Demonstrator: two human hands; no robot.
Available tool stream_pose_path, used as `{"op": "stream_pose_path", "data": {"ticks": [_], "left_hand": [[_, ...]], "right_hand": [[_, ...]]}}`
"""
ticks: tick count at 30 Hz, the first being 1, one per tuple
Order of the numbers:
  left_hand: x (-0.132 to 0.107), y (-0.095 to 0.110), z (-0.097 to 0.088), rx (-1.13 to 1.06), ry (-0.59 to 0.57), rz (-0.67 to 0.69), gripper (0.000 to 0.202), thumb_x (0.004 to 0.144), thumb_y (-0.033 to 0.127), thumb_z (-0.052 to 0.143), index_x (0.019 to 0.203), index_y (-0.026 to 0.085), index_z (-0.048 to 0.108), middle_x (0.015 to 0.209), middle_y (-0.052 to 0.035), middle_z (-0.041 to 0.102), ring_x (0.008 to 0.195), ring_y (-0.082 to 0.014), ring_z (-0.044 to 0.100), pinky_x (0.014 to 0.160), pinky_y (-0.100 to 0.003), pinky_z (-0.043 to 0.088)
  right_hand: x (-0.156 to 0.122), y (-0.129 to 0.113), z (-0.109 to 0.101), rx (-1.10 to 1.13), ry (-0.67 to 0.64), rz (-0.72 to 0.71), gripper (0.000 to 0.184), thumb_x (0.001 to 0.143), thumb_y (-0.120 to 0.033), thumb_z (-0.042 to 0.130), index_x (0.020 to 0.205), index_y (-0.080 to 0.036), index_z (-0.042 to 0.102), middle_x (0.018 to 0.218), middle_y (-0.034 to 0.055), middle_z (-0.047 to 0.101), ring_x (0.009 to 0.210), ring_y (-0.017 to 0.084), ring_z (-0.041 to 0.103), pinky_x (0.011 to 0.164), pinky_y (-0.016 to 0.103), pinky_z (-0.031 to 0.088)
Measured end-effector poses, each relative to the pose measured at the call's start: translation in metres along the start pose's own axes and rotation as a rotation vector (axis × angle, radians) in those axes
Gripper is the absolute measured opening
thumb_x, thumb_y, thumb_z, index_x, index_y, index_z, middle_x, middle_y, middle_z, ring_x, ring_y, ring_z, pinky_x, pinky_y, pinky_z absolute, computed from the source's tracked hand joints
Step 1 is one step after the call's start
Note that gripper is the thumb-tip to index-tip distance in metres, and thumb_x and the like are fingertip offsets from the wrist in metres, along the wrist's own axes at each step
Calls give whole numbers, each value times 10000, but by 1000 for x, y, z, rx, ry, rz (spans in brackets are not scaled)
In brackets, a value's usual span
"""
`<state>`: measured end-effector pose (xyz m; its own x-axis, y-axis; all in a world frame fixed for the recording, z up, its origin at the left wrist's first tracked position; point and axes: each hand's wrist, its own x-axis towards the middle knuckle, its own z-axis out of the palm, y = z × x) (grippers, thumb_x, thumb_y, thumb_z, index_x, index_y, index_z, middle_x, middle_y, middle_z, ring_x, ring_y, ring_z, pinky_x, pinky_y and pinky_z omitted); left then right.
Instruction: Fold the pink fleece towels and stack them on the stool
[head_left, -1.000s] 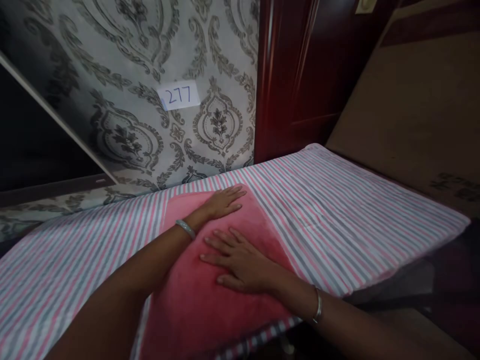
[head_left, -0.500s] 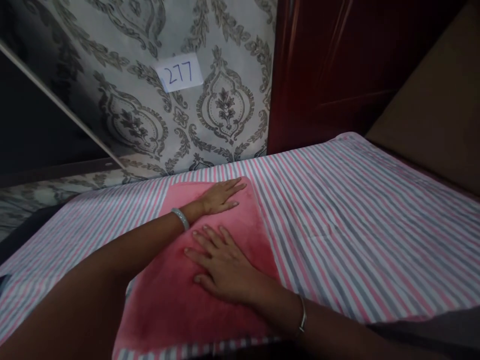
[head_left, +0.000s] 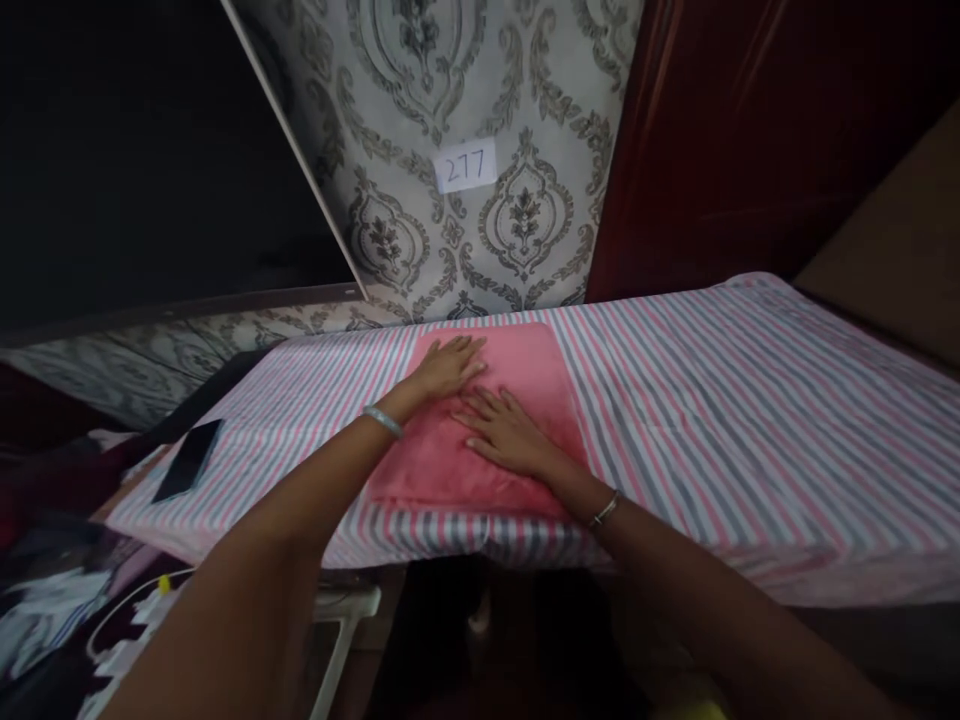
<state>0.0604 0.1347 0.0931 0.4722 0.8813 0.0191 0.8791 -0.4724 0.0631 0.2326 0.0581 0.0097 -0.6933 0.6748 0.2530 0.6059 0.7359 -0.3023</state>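
Note:
A pink, plush-looking folded cloth (head_left: 450,470) lies flat on a table covered with a striped cloth (head_left: 697,420) in pink, grey and white. My left hand (head_left: 450,366) rests palm down on the upper left part of the pink cloth, its fingers stretched out. Lower and to the right, my right hand (head_left: 508,432) also lies flat on it, fingers spread and pointing up-left. Neither hand grips anything. The left wrist wears a pale bangle (head_left: 384,421), the right a thin metal one (head_left: 604,510).
A dark phone (head_left: 189,462) lies on the left of the striped cloth. Behind stand a patterned wall with a paper marked 277 (head_left: 466,165), a large dark screen (head_left: 150,160) and a dark red door panel (head_left: 720,150). Clutter with a white power strip (head_left: 131,640) is at lower left.
The camera view has shifted left and drawn back, bringing the phone and table front into sight. My left hand has moved toward the pink cloth's left side; both hands stay flat on it.

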Motion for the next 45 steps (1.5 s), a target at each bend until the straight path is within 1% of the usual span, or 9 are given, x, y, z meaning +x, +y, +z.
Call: {"op": "stream_pose_path", "data": {"ticks": [5,9,13,16,23,28,33,37,45], "left_hand": [[-113,-6,17,-27,27,5,643,1019,530,387,1593,247,322,1674,-141,265,1557,-320,213,1229,-606,170],[-160,-6,50,-66,16,-20,656,1006,574,401,1586,273,345,1696,-113,208,1565,-349,162,1205,-627,223],[-168,-6,72,-118,157,-69,599,1029,508,367,1577,266,369,1699,-99,203,1566,-334,169,1214,-595,235],[-165,-3,79,-154,207,-73,583,1031,479,370,1577,274,369,1696,-90,217,1565,-333,173,1212,-606,232],[-171,-1,87,-324,349,-191,563,1005,434,442,1501,170,478,1654,-151,317,1549,-311,241,1250,-509,235],[-191,-4,93,-925,555,-521,655,909,384,617,1483,117,448,1528,-193,491,1427,-308,461,1203,-475,356],[-208,4,88,-1755,576,-670,446,772,332,775,1154,152,630,1048,-95,731,934,-227,706,844,-383,598],[-213,27,82,-2048,547,-665,339,651,290,872,855,159,636,755,-22,693,689,-164,664,707,-306,580],[-207,75,85,-2203,627,-541,551,579,257,934,1031,260,618,998,20,732,842,-182,695,830,-344,562]], "right_hand": [[1,-7,-9,-34,-32,46,616,1042,-557,366,1597,-292,326,1684,75,250,1562,296,191,1250,583,107],[-27,-17,-12,-80,-17,210,621,1025,-579,369,1579,-299,377,1657,86,325,1544,343,237,1219,621,193],[-80,-20,1,-128,92,357,583,1021,-583,350,1551,-352,418,1645,51,360,1533,355,265,1191,667,225],[-113,-18,15,-100,191,432,586,1032,-535,310,1545,-285,443,1646,73,355,1549,336,225,1196,637,259],[-131,-11,29,57,353,515,697,1020,-575,216,1559,-178,410,1686,109,246,1559,265,218,1253,522,219],[-130,-4,28,237,447,686,816,978,-654,234,1597,-128,317,1663,144,295,1541,295,268,1246,513,245],[-127,4,27,405,596,723,795,907,-637,437,1563,-190,402,1571,111,472,1490,340,367,1236,546,260],[-127,3,27,477,641,709,777,875,-645,496,1507,-193,490,1547,109,504,1477,343,387,1242,534,253],[-131,-1,26,624,698,699,806,853,-706,525,1499,-225,494,1608,68,423,1517,304,323,1269,499,203]]}}
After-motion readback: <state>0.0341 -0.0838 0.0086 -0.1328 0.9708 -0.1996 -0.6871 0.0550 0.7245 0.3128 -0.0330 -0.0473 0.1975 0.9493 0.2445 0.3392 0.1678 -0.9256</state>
